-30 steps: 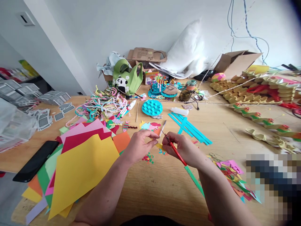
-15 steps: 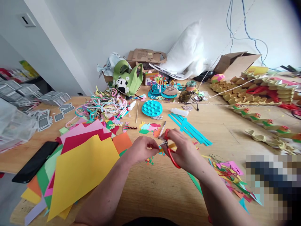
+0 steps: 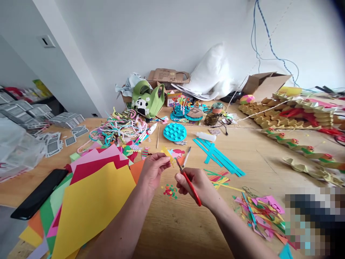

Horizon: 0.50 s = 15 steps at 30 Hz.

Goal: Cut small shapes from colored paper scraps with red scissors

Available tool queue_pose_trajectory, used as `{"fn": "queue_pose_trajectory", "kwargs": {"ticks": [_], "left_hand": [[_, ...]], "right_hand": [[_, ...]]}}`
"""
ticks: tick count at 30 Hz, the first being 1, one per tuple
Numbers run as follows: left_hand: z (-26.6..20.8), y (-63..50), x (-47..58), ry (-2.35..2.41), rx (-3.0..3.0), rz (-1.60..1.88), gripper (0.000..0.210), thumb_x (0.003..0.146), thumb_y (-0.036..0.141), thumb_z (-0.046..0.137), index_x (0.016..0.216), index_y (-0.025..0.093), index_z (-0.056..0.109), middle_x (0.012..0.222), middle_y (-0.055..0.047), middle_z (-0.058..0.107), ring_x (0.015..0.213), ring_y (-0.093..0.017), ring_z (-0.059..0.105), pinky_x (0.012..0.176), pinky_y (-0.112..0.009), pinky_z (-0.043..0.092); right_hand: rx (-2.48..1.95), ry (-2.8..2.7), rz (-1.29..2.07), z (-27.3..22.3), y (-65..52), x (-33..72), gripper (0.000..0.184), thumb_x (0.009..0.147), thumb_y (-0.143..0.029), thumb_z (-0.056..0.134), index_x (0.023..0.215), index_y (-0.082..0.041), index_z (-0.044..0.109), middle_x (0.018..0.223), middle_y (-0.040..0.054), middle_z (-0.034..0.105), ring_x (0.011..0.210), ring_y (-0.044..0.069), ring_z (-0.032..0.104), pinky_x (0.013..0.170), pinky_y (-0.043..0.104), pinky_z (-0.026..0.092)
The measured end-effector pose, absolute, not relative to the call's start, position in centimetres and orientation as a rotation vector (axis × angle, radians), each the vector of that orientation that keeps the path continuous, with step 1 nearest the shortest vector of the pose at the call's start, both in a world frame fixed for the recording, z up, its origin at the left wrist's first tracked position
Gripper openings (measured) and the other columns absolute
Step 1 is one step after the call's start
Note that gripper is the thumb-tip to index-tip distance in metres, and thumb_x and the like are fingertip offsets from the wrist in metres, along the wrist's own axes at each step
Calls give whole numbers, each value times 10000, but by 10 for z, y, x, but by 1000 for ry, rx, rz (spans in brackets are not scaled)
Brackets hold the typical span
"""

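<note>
Between its thumb and fingers, my left hand point(image 3: 155, 169) pinches a small strip of yellow paper point(image 3: 166, 152). My right hand point(image 3: 194, 183) grips a pair of red-handled scissors point(image 3: 191, 186), their blades pointing up and left, close to the paper. Below the hands lies a small cluster of coloured paper dots point(image 3: 170, 191). Just beyond are paper fish cut-outs point(image 3: 177, 153), partly behind my left hand, and a pen point(image 3: 186, 157). Thin coloured paper strips point(image 3: 217, 178) rest right of my right hand.
Coloured paper sheets point(image 3: 94, 205) and a black phone point(image 3: 39, 194) lie at left. A blue bumpy disc point(image 3: 174, 132), a glue bottle point(image 3: 206, 136) and blue strips point(image 3: 219, 158) sit ahead. Paper scraps point(image 3: 264, 212) and egg-carton pieces point(image 3: 302, 144) are at right.
My hands have moved apart slightly, and the scissors have turned to point up and left. The yellow strip now stands upright in my left hand. The view has tilted upward a little.
</note>
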<state>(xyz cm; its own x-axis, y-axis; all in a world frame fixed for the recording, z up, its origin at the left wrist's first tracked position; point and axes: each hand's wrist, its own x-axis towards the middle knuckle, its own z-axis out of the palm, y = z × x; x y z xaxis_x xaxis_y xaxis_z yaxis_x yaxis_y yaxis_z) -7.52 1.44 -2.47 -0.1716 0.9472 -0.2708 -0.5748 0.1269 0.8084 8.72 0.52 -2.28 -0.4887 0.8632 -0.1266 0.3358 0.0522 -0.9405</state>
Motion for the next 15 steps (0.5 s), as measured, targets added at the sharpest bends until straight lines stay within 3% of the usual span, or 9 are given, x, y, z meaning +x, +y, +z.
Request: {"fn": "queue_pose_trajectory", "kwargs": {"ticks": [15], "left_hand": [[-20,10,-66,986,325,1516,295,463,163,835,644,132,604,561,32,617,519,-87,568,592,-235,476]], "right_hand": [[-1296,-1793,1630,-35,11,84,487,769,-611,600,614,-153,550,548,48,634,458,156,627,416,213,456]]}}
